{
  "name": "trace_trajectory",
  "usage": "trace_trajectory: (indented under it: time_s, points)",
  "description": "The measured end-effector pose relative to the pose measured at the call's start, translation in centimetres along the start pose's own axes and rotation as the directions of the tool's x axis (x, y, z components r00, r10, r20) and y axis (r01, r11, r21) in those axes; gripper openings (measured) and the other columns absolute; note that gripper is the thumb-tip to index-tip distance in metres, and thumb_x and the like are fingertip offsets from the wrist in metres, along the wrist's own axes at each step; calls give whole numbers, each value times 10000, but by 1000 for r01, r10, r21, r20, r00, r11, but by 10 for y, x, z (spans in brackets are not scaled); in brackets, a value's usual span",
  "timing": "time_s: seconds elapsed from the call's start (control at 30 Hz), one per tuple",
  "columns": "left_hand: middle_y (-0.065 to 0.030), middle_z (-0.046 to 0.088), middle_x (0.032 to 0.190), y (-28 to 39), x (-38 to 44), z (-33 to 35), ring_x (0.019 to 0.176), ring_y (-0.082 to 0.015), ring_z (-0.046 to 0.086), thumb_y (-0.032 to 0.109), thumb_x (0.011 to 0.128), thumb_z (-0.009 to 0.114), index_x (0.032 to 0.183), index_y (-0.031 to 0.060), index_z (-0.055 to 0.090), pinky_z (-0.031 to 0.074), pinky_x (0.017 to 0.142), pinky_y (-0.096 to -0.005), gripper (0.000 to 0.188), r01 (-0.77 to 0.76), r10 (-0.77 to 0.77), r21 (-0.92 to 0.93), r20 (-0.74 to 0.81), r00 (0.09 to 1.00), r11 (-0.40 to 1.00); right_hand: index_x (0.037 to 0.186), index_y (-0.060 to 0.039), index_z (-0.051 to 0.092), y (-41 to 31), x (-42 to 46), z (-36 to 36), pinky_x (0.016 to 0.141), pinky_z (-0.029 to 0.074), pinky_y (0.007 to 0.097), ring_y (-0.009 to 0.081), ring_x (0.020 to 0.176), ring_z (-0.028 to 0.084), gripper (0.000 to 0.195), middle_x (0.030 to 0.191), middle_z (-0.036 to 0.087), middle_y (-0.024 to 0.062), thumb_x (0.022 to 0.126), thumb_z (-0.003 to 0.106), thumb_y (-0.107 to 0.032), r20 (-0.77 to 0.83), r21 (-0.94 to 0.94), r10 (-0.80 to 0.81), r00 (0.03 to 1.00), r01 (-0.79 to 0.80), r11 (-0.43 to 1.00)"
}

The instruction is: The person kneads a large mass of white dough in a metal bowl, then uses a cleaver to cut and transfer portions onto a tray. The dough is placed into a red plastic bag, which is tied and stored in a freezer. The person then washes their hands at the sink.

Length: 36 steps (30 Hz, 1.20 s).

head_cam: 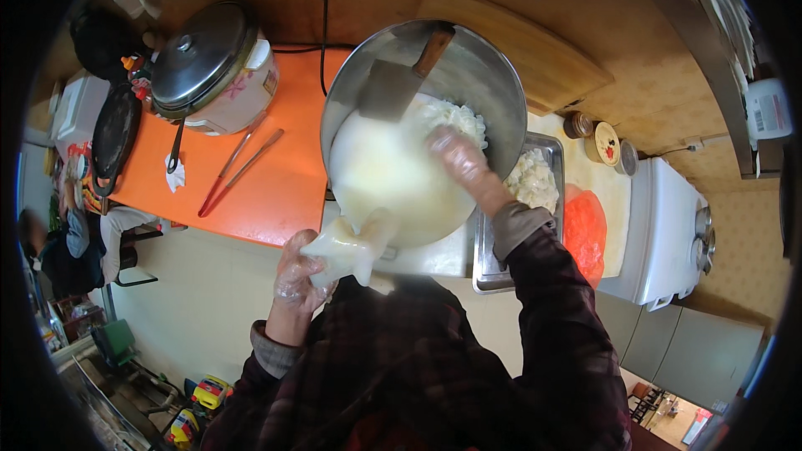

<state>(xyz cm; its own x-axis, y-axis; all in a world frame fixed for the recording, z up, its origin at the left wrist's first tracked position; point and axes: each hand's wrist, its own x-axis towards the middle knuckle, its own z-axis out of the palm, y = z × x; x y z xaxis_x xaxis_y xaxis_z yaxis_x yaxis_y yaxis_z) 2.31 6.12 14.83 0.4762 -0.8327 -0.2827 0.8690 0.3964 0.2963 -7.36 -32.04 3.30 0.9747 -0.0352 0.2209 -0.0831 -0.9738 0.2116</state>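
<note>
Before me stands a wide steel basin (501, 75) with a white, glossy round surface (401, 188) inside it. A cleaver (391, 88) with a wooden handle lies across its far side. Cut whitish pieces of food (460, 120) are heaped by the basin's right wall. My right hand (460, 156), in a clear plastic glove, is blurred over the white surface, just nearer me than the heap. At the basin's near left edge my left hand (301, 272), also gloved, holds a limp, shiny white piece of food (344, 250), its exact kind unclear.
Right of the basin, a steel tray (489, 263) holds more cut white pieces (532, 181), beside a red plastic bag (584, 232). On the orange table (294, 188) are a rice cooker (232, 94) and red-handled tongs (238, 166). A seated person (75, 244) is far left.
</note>
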Motion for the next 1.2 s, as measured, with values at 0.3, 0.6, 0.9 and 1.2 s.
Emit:
trace_trajectory:
  time_s: [0.3, 0.6, 0.9, 1.2]
  points:
    - [-133, 641, 899, -9, 26, 30, 824, -289, 722, -33, 787, 618, 959, 56, 530, 635, 633, -387, 213, 122, -124, 102, 10, 992, 987, 1307, -91, 641, 35, -18, -21, 1009, 477, 446, 403, 1226, 562, 444, 1343, 605, 189, 872, 551, -101, 125, -213, 212, 969, -182, 960]
    - [-151, 656, 1047, -20, 67, 46, 992, -334, 694, -73, 751, 619, 1112, 90, 577, 623, 760, -474, 399, 294, -303, 129, 62, 951, 947, 1269, 11, 619, -119, -101, -62, 1000, 502, 445, 318, 1129, 649, 542, 1205, 692, 160, 1058, 486, -470, 851, 522, 338, 402, -577, -628]
    - [-137, 660, 1003, -9, 105, -8, 957, -293, 693, -43, 762, 636, 1091, 66, 568, 625, 806, -430, 353, 307, -272, 319, -150, 951, 897, 1299, -19, 581, -154, -84, -74, 1019, 499, 445, 265, 1152, 632, 471, 1207, 670, 123, 1034, 576, -408, 695, 167, 410, 590, 422, -891]
    - [-132, 685, 1138, -32, 146, 6, 986, -253, 682, 132, 837, 720, 1001, 36, 635, 560, 828, -367, 207, 256, -232, 825, -157, 960, 503, 1248, -21, 657, -117, -97, -75, 893, 548, 328, 161, 971, 670, 280, 1128, 693, 54, 973, 605, -6, 485, 812, 793, 368, 147, -565]
